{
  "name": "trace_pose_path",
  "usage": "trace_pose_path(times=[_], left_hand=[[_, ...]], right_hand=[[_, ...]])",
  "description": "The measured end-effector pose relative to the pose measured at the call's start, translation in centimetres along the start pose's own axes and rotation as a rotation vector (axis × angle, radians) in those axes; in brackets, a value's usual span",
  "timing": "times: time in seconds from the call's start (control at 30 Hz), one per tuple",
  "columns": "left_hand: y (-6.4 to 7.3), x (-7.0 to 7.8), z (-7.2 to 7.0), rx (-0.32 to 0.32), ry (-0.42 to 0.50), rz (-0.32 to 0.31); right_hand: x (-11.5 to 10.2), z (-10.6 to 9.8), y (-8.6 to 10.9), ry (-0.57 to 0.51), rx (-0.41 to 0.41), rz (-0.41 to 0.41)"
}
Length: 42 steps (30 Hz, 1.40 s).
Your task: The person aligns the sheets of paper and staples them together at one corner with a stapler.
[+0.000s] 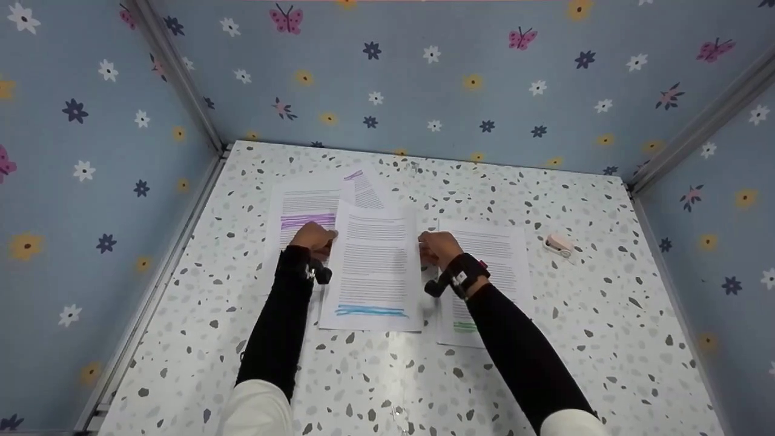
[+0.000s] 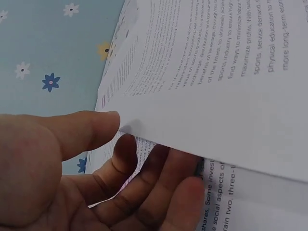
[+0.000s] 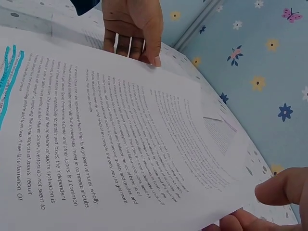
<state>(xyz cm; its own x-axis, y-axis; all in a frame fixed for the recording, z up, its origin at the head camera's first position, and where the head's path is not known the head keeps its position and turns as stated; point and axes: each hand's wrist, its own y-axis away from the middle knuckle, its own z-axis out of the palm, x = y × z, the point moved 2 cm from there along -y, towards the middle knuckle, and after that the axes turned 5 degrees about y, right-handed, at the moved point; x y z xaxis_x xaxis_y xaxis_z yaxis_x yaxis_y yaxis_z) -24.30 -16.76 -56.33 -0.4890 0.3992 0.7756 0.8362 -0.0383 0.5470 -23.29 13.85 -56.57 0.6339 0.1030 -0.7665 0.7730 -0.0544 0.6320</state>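
Observation:
A printed sheet of paper (image 1: 375,266) with blue marker strokes near its lower end lies between my two hands, partly over other sheets. My left hand (image 1: 313,236) pinches its left edge; in the left wrist view the thumb (image 2: 96,130) is at the edge and the curled fingers (image 2: 159,178) are underneath. On the opposite edge is my right hand (image 1: 441,247), its fingers (image 3: 236,220) bent under the paper in the right wrist view. The right thumb (image 3: 279,190) shows just beside that edge. The sheet looks raised and slightly bowed in both wrist views.
Left and behind lie purple-marked sheets (image 1: 309,203), one turned at an angle (image 1: 366,191). A green-marked sheet (image 1: 484,254) lies under the right forearm. A small pale pink object (image 1: 558,244) sits farther right on the speckled table (image 1: 593,315). Flower-patterned walls (image 1: 424,79) enclose the table.

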Motion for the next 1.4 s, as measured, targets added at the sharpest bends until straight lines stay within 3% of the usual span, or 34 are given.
trace_pose_path(times=[0.13, 0.2, 0.43, 0.5, 0.63, 0.93, 1.13, 1.27, 1.4], left_hand=[[0.2, -0.2, 0.3, -0.019, 0.090, -0.007], [0.3, -0.3, 0.5, -0.028, 0.109, 0.003], [0.0, -0.6, 0.7, -0.012, 0.031, 0.023], [0.0, -0.8, 0.8, -0.007, 0.022, 0.029], [0.0, -0.9, 0.8, 0.005, 0.003, 0.038], [-0.3, -1.1, 0.9, 0.015, -0.003, -0.005], [-0.1, -1.0, 0.7, 0.034, -0.045, 0.041], [0.4, -0.3, 0.2, 0.056, -0.117, 0.101], [1.1, 1.0, -0.4, 0.047, -0.091, 0.121]], right_hand=[[0.2, 0.6, -0.2, 0.002, -0.015, -0.039], [0.4, 0.7, -0.2, 0.055, -0.021, -0.070], [0.7, 0.7, 0.3, 0.374, 0.004, -0.186], [0.7, 0.7, 0.3, 0.417, 0.012, -0.218], [0.7, 0.6, 0.2, 0.438, 0.019, -0.249], [1.2, 0.5, -0.2, 0.464, 0.018, -0.244], [1.2, 0.2, -0.7, 0.536, 0.059, -0.266], [0.4, 0.0, -0.4, 0.480, 0.075, -0.279], [-0.9, -0.4, 0.4, 0.422, 0.048, -0.300]])
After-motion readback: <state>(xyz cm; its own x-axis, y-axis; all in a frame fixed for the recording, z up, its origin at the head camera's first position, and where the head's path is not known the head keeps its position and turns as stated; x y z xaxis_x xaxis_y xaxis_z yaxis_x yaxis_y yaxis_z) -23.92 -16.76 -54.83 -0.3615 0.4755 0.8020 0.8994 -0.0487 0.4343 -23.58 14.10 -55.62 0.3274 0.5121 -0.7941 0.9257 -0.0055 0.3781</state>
